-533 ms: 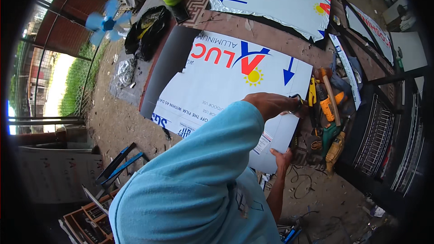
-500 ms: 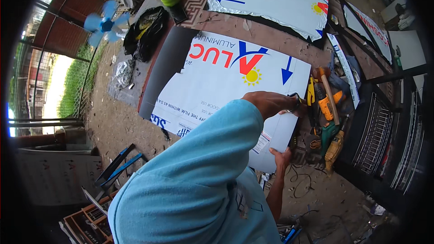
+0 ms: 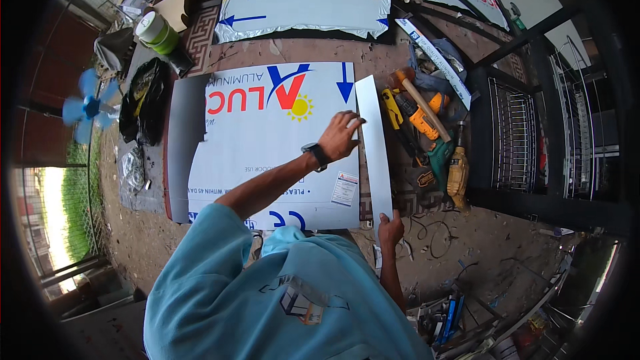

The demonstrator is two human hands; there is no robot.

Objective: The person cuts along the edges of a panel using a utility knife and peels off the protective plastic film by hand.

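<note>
"Where is the pale strip (image 3: 376, 153) sitting?"

"It's running along the right side of the big printed sheet (image 3: 267, 150), a narrow gap showing between them."

"And the hands?"

"The right hand (image 3: 391, 228) is grasping the strip's near end. The left hand (image 3: 340, 137) is reaching its left edge; I can't tell whether it's pinching. An orange drill (image 3: 420, 122) is lying further right."

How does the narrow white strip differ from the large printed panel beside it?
The strip is long and narrow; the panel is broad. The strip's face is plain white, while the panel's has coloured printing and a dark grey band at left. The right hand grips the strip's near end, not the panel. Both show white surfaces.
</note>
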